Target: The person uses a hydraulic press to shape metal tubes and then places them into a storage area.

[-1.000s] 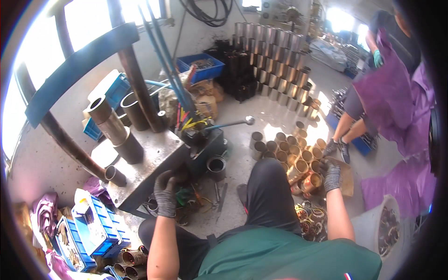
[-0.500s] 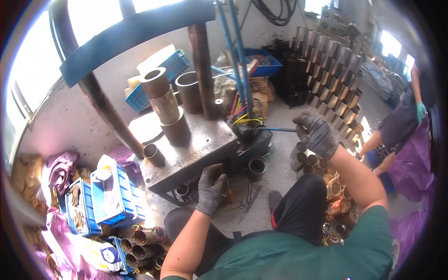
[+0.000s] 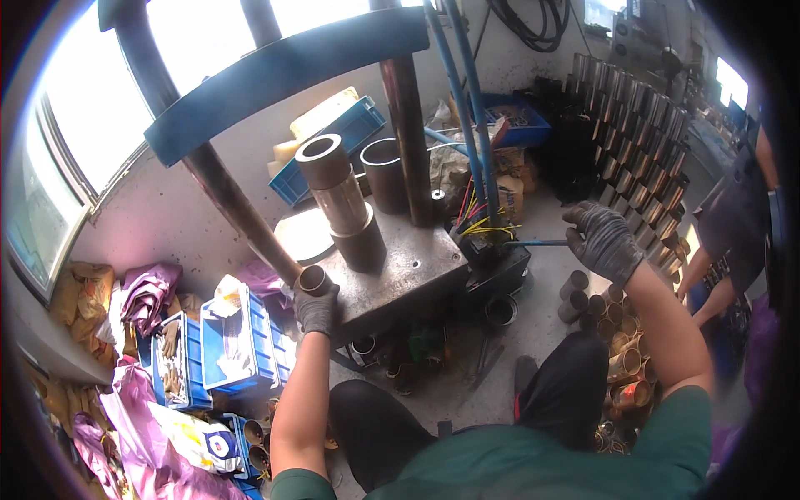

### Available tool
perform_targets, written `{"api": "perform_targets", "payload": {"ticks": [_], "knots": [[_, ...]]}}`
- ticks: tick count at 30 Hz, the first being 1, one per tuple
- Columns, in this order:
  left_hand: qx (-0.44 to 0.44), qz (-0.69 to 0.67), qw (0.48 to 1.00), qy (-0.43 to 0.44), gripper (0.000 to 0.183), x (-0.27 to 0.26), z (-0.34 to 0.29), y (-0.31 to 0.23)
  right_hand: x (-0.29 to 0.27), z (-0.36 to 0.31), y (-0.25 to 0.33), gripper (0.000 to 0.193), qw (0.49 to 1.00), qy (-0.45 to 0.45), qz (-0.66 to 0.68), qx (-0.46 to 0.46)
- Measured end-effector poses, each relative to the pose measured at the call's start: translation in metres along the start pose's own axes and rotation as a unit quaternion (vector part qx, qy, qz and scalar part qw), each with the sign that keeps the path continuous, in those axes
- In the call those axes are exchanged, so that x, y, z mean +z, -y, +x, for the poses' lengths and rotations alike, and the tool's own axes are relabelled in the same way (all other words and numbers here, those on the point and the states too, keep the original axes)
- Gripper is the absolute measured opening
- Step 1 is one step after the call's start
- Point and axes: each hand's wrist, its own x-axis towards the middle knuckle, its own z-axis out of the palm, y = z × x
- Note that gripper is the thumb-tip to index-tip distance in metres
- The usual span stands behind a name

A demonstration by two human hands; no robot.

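My left hand (image 3: 316, 308), in a grey glove, is closed round a short metal sleeve (image 3: 313, 281) at the near left corner of the steel press table (image 3: 400, 287). My right hand (image 3: 608, 243), gloved too, is closed at the end of a thin blue lever (image 3: 540, 242) that sticks out from the table's right side. A stack of metal cylinders (image 3: 340, 204) stands upright on the table, tilted in this view. Behind it is a wide, thick-walled tube (image 3: 385, 171).
Blue crates (image 3: 242, 342) and purple sacks (image 3: 133, 417) lie at the left. Many metal tubes are stacked (image 3: 633, 142) at the far right, with more tubes (image 3: 617, 325) by my right knee. A co-worker (image 3: 737, 217) bends at the right edge. Press columns (image 3: 406, 133) rise from the table.
My left hand has moved from the table's front edge up and left onto the short metal sleeve. My right hand stays at the lever. The view has shifted, with the scene sliding rightward.
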Motion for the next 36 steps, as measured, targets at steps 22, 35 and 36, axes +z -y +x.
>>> {"api": "perform_targets", "payload": {"ticks": [22,35,36], "knots": [[0.412,-0.226,0.883,-0.03,0.06,-0.043,0.145,-0.271,-0.029,-0.018,0.026,0.021,0.928,0.349,-0.048,-0.122],[0.326,-0.396,0.857,-0.052,0.053,-0.02,0.122,-0.247,-0.001,-0.06,0.019,0.027,0.959,0.277,-0.017,-0.058],[0.288,-0.324,0.899,-0.07,0.054,-0.025,0.115,-0.248,-0.002,-0.063,0.02,0.027,0.952,0.299,-0.03,-0.057]]}}
